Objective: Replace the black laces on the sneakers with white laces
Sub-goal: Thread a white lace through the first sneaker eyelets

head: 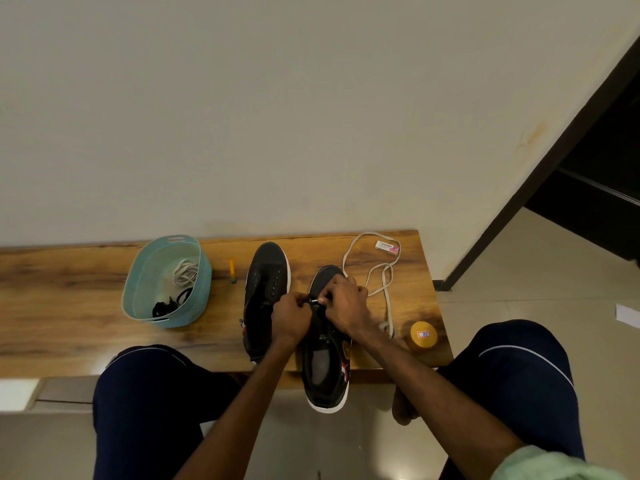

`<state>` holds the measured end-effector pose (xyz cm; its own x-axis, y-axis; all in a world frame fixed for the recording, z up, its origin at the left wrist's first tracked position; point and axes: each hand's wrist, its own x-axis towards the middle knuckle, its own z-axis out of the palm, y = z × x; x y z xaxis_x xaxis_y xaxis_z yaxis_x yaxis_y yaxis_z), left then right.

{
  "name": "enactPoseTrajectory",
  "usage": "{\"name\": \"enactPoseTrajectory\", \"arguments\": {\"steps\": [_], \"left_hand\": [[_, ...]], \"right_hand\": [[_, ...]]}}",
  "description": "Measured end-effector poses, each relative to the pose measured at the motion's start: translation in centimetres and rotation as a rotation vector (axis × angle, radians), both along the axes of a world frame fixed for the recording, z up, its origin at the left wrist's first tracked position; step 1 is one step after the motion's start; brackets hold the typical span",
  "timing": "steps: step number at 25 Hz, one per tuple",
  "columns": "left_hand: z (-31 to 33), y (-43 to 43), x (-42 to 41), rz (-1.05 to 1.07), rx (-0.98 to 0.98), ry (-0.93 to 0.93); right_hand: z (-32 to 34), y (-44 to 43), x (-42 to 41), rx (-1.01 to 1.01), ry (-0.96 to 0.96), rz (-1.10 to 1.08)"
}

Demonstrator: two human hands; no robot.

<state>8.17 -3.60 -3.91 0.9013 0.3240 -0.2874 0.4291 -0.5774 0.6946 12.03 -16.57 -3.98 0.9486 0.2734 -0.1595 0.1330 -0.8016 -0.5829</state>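
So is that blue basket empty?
Not empty. The blue basket holds a coiled white lace and, nearer the person, a bundle of black laces.

Wooden bench (69, 306) here, back edge up against the wall (311, 133). From the left there's a teal basket (202, 296), then just beside it a little yellow pen (232, 270) (could be a marker, too small to tell). Next is the left sneaker (266, 282), fully on the wood with its toe toward the wall. The right sneaker (323, 368) is right beside it, heel hanging off the front edge. A white lace (346, 258) loops loosely over the right end. An eraser (387, 246) sits at the back inside that loop, and an orange-lidded jar (423, 336) is near the front right corner.
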Motion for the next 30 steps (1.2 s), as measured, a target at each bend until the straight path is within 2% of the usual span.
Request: {"name": "enactPoseTrajectory", "arguments": {"steps": [7, 10, 15, 18, 21, 23, 24, 27, 28, 29, 30], "left_hand": [[0.2, -0.3, -0.2, -0.004, -0.040, -0.018], [-0.4, -0.4, -0.2, 0.053, -0.098, -0.031], [-0.2, -1.3, 0.6, 0.084, 0.018, -0.013], [0.5, -1.0, 1.1, 0.052, 0.090, 0.010], [1.7, 1.0, 1.6, 0.105, 0.139, -0.081], [2.8, 3.3, 2.3, 0.216, 0.010, -0.210], [3.6, 4.2, 2.6, 0.316, -0.144, -0.266], [5.0, 5.3, 3.1, 0.608, -0.811, -0.370], [5.2, 4.6, 2.9, 0.611, -0.887, -0.376], [4.7, 3.7, 2.6, 0.537, -0.787, -0.361], [4.0, 2.7, 2.3, 0.367, -0.548, -0.330]], "right_hand": [[0.3, 0.6, -0.3, -0.129, -0.042, -0.023], [0.0, 0.5, -0.3, -0.102, -0.036, -0.015], [-0.3, -0.3, 0.2, 0.002, 0.000, 0.005], [0.0, -0.8, 1.0, -0.066, 0.073, 0.102], [0.3, -1.2, 1.2, -0.165, 0.140, 0.181], [0.2, -1.3, 1.2, -0.163, 0.135, 0.171], [0.2, -1.3, 1.1, -0.155, 0.136, 0.169], [0.2, -1.1, 0.9, -0.146, 0.147, 0.174], [0.2, -1.1, 0.9, -0.146, 0.150, 0.174], [0.1, -1.2, 0.9, -0.144, 0.152, 0.172], [0.0, -1.3, 0.9, -0.141, 0.153, 0.169]]}}
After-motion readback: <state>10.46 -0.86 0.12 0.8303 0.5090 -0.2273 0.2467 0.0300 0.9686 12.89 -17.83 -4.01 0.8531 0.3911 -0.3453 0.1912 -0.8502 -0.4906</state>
